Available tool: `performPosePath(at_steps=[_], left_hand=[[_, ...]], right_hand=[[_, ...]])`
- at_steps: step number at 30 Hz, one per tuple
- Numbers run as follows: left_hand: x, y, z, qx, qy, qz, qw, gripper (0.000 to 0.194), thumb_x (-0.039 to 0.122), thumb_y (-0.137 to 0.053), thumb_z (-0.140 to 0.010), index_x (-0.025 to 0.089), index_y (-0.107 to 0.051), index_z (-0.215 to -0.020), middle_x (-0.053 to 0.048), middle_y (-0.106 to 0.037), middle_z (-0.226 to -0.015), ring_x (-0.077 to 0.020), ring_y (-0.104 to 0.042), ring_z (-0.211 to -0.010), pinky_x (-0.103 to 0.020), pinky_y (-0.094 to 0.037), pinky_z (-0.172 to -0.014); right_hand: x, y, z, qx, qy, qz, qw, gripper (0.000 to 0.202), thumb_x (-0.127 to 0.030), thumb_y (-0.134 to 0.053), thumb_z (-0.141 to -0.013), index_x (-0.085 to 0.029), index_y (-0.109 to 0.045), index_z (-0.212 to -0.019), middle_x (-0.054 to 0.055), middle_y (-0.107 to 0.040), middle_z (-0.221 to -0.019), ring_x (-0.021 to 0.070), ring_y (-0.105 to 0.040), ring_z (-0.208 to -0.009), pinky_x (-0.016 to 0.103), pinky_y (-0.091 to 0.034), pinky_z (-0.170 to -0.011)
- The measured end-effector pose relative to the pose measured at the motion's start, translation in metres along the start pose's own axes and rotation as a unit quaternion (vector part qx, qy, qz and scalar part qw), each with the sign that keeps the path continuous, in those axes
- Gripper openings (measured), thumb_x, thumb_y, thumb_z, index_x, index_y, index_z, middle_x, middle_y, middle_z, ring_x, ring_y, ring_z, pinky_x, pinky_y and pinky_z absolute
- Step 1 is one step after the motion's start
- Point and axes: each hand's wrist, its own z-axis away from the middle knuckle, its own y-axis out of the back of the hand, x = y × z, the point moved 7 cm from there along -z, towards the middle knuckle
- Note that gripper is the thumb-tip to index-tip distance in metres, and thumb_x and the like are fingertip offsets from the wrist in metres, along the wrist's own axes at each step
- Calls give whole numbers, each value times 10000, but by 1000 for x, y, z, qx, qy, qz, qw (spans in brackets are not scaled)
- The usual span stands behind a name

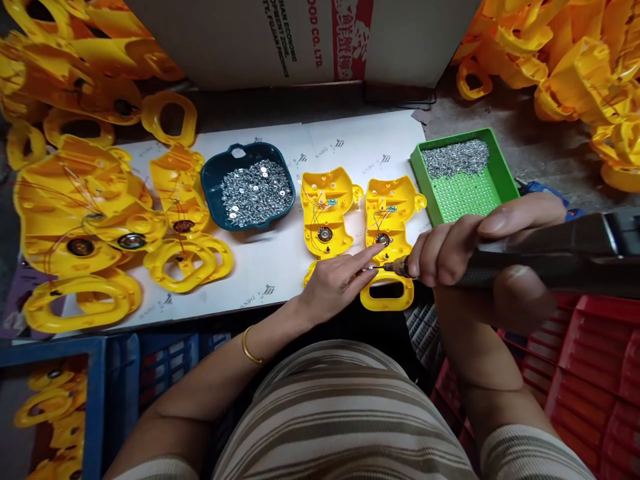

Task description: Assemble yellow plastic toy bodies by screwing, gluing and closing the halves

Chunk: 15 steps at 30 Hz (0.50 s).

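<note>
My right hand [463, 250] is wrapped around a dark power screwdriver [560, 253], its bit pointing left. The bit's tip lies over the lower part of a yellow plastic shell half [395, 220], which carries a round speaker, thin wires, a small green board and a loop handle. My left hand [333, 283] reaches in from the left with fingers stretched and apart. Its index finger lies by the speaker, and another fingertip is close to the bit's tip, where something small and shiny shows. A second, similar yellow shell half [325, 213] lies just left, its lower end partly hidden by my left hand.
A dark teal bowl [207, 193] holds small metal washer-like parts; a green basket [500, 160] holds small screws. Wired yellow shells [55, 200] crowd the table's left, and more yellow shells [570, 73] pile at right. Behind stands a carton [400, 40]. Blue crate [97, 400] and red crate [590, 360] flank me.
</note>
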Motion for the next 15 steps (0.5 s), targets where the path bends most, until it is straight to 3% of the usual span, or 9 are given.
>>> performPosePath(at_steps=[5, 10, 15], left_hand=[[0, -2, 3, 6, -12, -27, 1000, 336, 281, -519, -959, 154, -563, -1267, -48, -747, -931, -113, -702, -754, -194, -556, -753], [0, -4, 1, -2, -27, -36, 999, 353, 284, -497, -970, 178, -533, -1305, -39, -742, -934, -116, -698, -768, -204, -556, -758], [2, -7, 0, -18, -39, -40, 998, 386, 252, -471, -979, 175, -478, -1358, -29, -731, -894, -120, -694, -774, -208, -547, -749]], right_hand=[[2, -2, 3, 11, -25, -1, 1000, 193, -452, -622, -840, -313, -556, -956, -93, -506, -535, 105, -511, -415, 304, -482, -503], [1, -2, 5, 35, -21, -23, 999, 160, -353, -633, -822, -295, -592, -965, -71, -502, -536, 122, -501, -409, 302, -457, -436], [4, -3, 4, 10, -14, 7, 1000, 167, -412, -625, -832, -305, -541, -929, -81, -472, -519, 119, -467, -386, 313, -473, -440]])
